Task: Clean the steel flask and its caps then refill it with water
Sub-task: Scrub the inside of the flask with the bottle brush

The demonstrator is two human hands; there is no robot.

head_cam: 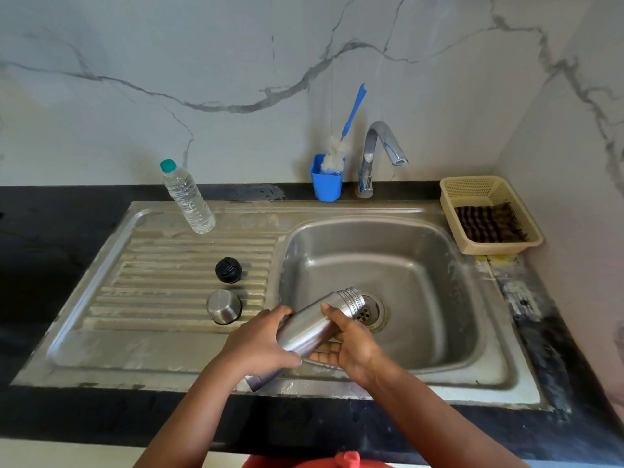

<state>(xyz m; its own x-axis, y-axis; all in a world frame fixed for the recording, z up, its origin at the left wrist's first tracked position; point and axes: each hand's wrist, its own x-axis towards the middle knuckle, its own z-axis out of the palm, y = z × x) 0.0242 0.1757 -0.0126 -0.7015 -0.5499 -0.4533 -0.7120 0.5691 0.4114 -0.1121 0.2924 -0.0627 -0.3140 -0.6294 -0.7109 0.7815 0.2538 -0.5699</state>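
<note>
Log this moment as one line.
both hands grip open steel flask | tilted mouth-down over sink basin | black inner cap, steel cup cap on drainboard

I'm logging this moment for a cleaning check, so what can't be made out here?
Head view only:
- Steel flask base: hidden by the left hand.
- Flask interior: mouth points away, towards the drain.
- Right hand fingers: partly under the flask.
- Dark item in the beige basket: too blurred to identify.

We saw a black counter (50,231) holding a steel sink (499,373). Its drainboard (162,265) bore two caps (one black (228,270), one steel (224,306)) and a water bottle (187,197).
</note>
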